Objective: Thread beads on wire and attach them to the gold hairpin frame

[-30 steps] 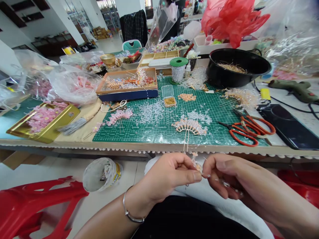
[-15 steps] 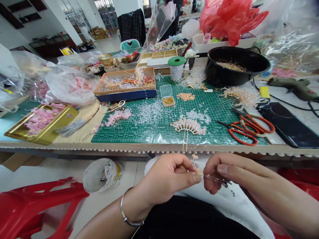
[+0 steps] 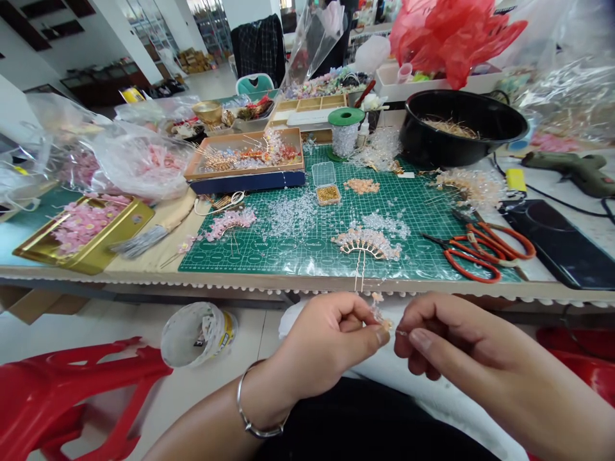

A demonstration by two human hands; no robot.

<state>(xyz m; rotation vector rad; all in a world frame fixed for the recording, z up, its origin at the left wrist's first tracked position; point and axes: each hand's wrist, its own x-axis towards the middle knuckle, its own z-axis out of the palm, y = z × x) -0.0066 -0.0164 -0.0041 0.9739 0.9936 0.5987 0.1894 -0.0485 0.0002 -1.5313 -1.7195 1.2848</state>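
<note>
Between the thumb and forefinger of my left hand is a small beaded sprig with peach flowers and clear beads. My right hand is just to its right, thumb and forefinger pinched together. A tiny clear bead shows at those fingertips; any wire there is too fine to make out. Straight ahead, near the front edge of the green cutting mat, lies a fan-shaped hairpin with peach and clear decoration. Clear beads and peach flower pieces are scattered behind it.
Orange-handled scissors and pliers lie on the right beside a black phone. Behind them are a black basin and a glue gun. A gold tin of pink flowers stands left. A bucket is on the floor.
My right hand has turned, and its fingers have closed into a pinch. The beaded strand that hung below it is out of sight. My left hand still holds the sprig.
</note>
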